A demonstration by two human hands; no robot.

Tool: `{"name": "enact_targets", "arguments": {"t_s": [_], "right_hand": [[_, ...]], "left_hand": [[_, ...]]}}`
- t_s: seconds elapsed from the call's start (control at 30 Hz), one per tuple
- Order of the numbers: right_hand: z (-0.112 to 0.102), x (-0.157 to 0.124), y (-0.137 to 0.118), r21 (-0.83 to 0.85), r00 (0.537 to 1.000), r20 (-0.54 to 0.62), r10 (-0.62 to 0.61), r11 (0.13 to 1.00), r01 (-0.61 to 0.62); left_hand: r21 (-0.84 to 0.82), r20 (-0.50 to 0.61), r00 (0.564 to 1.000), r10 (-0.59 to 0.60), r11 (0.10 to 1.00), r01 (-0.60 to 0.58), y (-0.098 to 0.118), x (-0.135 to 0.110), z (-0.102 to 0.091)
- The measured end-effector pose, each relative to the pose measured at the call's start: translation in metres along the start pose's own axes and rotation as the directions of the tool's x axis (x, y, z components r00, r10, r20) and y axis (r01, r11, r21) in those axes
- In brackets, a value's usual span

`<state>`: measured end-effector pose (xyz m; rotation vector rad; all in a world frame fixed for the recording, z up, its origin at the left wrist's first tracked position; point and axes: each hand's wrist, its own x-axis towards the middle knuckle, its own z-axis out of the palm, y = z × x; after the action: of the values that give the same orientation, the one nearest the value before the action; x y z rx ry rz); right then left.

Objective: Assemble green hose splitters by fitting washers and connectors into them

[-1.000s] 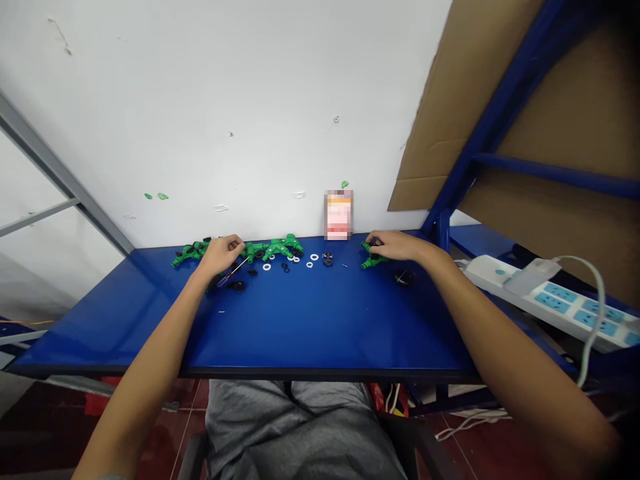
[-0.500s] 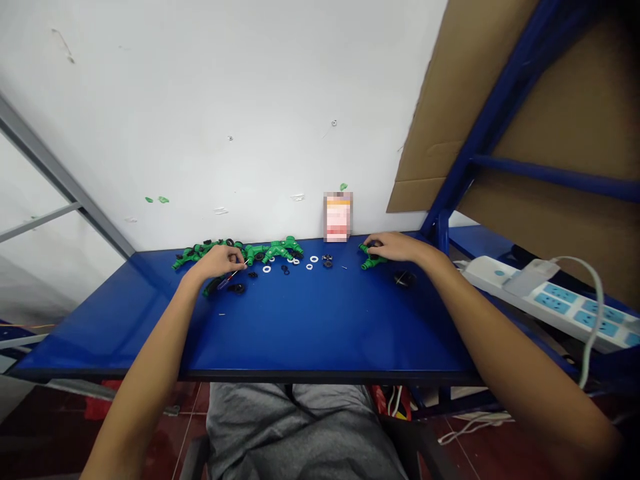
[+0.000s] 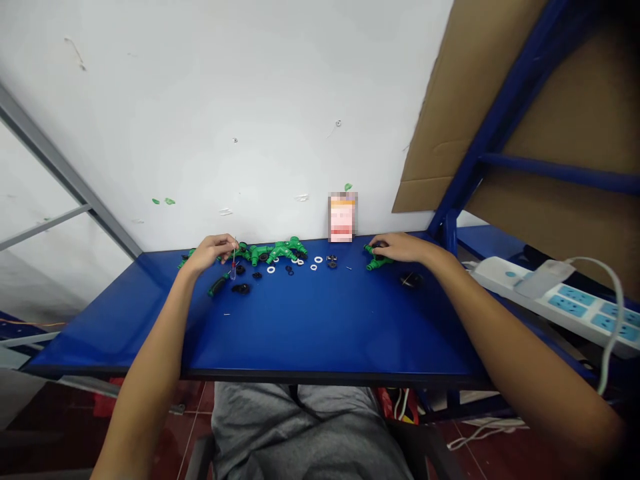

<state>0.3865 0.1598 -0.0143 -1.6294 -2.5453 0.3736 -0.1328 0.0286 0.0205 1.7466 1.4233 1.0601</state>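
Observation:
My left hand (image 3: 214,253) is closed in a pinch on the shaft of a small screwdriver (image 3: 233,272). Its clear handle hangs downward, and the thin tip points up past my fingers. Just below it lies a green-and-black handled tool (image 3: 218,285). Over on the right, my right hand (image 3: 395,247) has its fingers bent around a green branched plastic fitting (image 3: 379,263) on the tabletop, which partly hides under the palm. Several more green fittings (image 3: 280,251) are heaped along the wall, partly behind my left hand.
White ring washers (image 3: 319,260) and small black parts (image 3: 241,289) are scattered on the blue table (image 3: 300,320). A black piece (image 3: 410,279) lies below my right hand. A blurred box (image 3: 343,219) leans on the wall. A power strip (image 3: 555,297) sits at right.
My left hand has shifted up and left, and the screwdriver has swung from slanted to nearly upright. My right hand stays on the fitting. The view has drifted slightly.

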Motion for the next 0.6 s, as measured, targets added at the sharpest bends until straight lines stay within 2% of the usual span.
{"name": "enact_targets", "arguments": {"t_s": [0.1,0.17,0.2,0.27,0.37,0.5,0.6], "right_hand": [[0.001,0.002,0.002,-0.002,1.000,-0.006,-0.006,1.000,0.006],[0.001,0.002,0.001,-0.010,1.000,-0.007,-0.016,1.000,0.016],[0.001,0.001,0.000,-0.013,1.000,-0.004,-0.018,1.000,0.018],[0.000,-0.001,-0.002,-0.011,1.000,0.000,-0.016,1.000,0.016],[-0.001,-0.004,-0.005,0.012,1.000,-0.001,-0.007,1.000,0.007],[-0.001,-0.006,-0.007,0.033,1.000,0.000,-0.015,0.999,0.015],[-0.001,-0.005,-0.006,0.029,1.000,0.001,-0.018,0.999,0.018]], "left_hand": [[-0.122,-0.173,0.984,0.052,0.990,-0.074,-0.003,0.001,-0.008],[-0.110,-0.238,0.969,0.071,0.989,-0.099,-0.007,0.001,-0.016],[-0.062,-0.235,0.970,0.062,0.995,-0.079,-0.010,0.001,-0.020],[0.135,-0.172,0.985,-0.003,0.991,0.026,-0.017,0.001,-0.026],[0.416,-0.062,0.991,-0.118,0.900,0.133,-0.026,0.000,-0.032],[0.503,0.043,0.977,-0.210,0.849,0.161,-0.032,0.000,-0.031],[0.543,0.065,0.967,-0.245,0.822,0.171,-0.033,0.001,-0.029]]}}
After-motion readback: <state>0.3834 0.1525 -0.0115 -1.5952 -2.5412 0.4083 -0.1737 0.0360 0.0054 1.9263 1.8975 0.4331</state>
